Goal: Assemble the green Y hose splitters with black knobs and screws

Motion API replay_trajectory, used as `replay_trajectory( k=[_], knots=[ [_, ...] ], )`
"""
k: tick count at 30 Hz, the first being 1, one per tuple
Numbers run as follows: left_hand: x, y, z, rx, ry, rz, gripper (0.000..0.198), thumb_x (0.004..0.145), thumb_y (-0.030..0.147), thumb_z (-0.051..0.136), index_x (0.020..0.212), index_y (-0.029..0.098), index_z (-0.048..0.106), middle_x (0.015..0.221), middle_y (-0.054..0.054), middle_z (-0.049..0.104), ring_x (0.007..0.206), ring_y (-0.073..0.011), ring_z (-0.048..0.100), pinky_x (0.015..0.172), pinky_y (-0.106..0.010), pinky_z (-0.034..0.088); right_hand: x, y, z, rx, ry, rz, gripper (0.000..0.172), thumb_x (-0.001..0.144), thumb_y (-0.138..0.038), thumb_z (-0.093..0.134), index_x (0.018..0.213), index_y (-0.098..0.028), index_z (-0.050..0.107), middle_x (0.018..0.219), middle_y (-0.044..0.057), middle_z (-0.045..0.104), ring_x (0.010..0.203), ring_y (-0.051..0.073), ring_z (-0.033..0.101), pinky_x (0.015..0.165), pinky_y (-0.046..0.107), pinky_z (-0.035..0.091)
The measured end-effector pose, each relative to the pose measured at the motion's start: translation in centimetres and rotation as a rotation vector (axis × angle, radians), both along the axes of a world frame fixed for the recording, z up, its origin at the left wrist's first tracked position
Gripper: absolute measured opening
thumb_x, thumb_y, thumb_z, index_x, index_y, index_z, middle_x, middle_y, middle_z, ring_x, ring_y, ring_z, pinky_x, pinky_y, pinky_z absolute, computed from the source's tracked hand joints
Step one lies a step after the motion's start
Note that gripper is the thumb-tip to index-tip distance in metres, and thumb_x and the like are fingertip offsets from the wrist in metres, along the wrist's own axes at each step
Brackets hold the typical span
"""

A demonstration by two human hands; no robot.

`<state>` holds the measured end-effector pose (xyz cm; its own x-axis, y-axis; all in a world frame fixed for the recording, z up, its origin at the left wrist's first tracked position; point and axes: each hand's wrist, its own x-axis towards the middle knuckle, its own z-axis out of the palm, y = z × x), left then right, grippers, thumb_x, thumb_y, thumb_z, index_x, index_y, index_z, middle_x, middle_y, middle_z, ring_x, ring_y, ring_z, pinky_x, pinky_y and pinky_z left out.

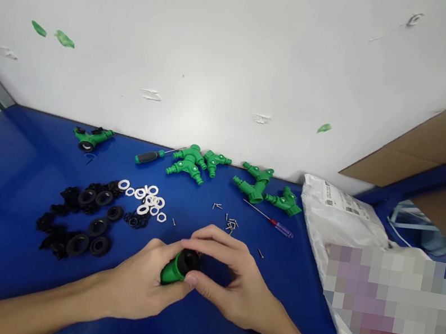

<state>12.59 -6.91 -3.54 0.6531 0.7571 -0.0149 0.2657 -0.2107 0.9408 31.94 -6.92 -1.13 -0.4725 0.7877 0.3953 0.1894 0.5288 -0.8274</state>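
Observation:
Near the front of the blue table, my left hand [140, 278] is wrapped round a green plastic hose connector [171, 273], its open end facing up and to the right. A black threaded collar [192, 261] sits at that end, with my right hand [239, 286] pinching it between thumb and fingers. How far the collar is seated on the connector cannot be made out. Left of my hands lie several loose black collars and caps [78, 244], white ring washers [153, 201] and small black O-rings [136, 220]. Small screws [232, 225] are scattered just beyond my right hand.
Several green splitters [187, 164] line the white wall, and one with black parts [93, 138] stands far left. A green-black screwdriver [150, 156] and a purple-handled screwdriver [281, 229] lie on the table [17, 167]. White plastic bags [323, 229] fill the right side.

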Motion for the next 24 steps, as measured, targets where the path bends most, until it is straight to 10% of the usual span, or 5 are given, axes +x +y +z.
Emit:
replay_trajectory(
  k=[8,24],
  knots=[
    [0.0,-0.1,-0.1,-0.031,-0.002,0.004,0.013,0.087,0.025,0.058,0.08,0.019,0.05,0.06,0.008,0.036,0.053,-0.0091,0.028,0.048,-0.024,0.026,-0.8,-0.4,-0.1,0.021,-0.032,-0.149,0.026,0.08,-0.037,0.079,0.08,-0.018,0.061,0.077,0.001,0.061,0.066,0.013,0.056,0.059,0.027,0.048],
    [-0.1,0.1,1.3,-0.05,0.014,-0.126,0.024,0.093,0.036,0.058,0.093,0.015,0.067,0.054,0.01,0.034,0.047,-0.0066,0.031,0.044,-0.021,0.026,1.6,-0.2,2.7,-0.158,-0.278,0.237,0.041,0.095,-0.014,0.057,0.134,-0.027,0.063,0.114,0.008,0.059,0.098,0.017,0.06,0.084,0.031,0.051]
  ],
)
